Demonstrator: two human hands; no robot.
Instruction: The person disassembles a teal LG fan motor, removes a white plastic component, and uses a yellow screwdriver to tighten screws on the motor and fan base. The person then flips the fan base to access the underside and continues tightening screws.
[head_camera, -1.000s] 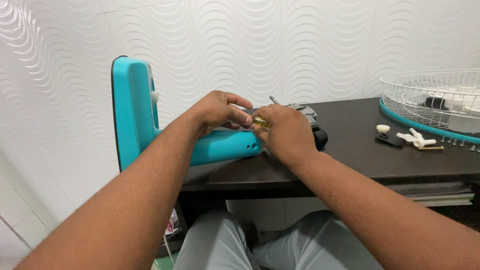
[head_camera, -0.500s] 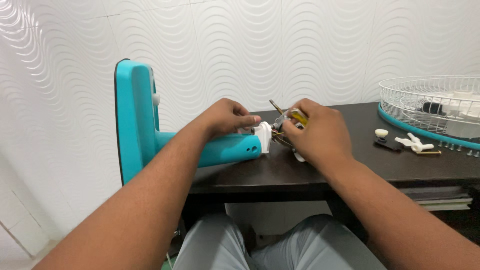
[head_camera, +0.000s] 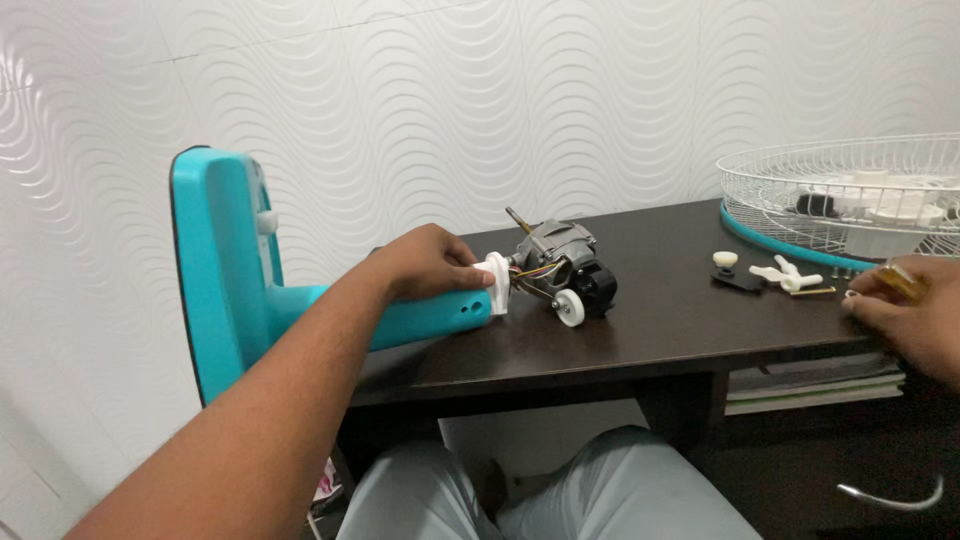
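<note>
A turquoise fan stand (head_camera: 235, 290) lies on its side, its base upright past the left end of a dark table (head_camera: 650, 320). My left hand (head_camera: 425, 265) grips the stand's neck near its white end piece (head_camera: 495, 283). Beside that piece sits a grey fan motor (head_camera: 560, 265) with coloured wires and a small white wheel. Far to the right, my right hand (head_camera: 905, 320) rests at the table's front edge, fingers closed around a small yellowish tool handle (head_camera: 900, 280).
A white wire fan grille (head_camera: 850, 200) with a turquoise rim lies at the back right. Small white and black parts (head_camera: 770, 272) lie in front of it. Books sit on a shelf (head_camera: 810, 380) under the tabletop. A wavy white wall stands behind.
My right hand has left the motor and swung right to the table's front edge, carrying the yellowish tool. The motor is now uncovered. My left hand stays on the stand's neck.
</note>
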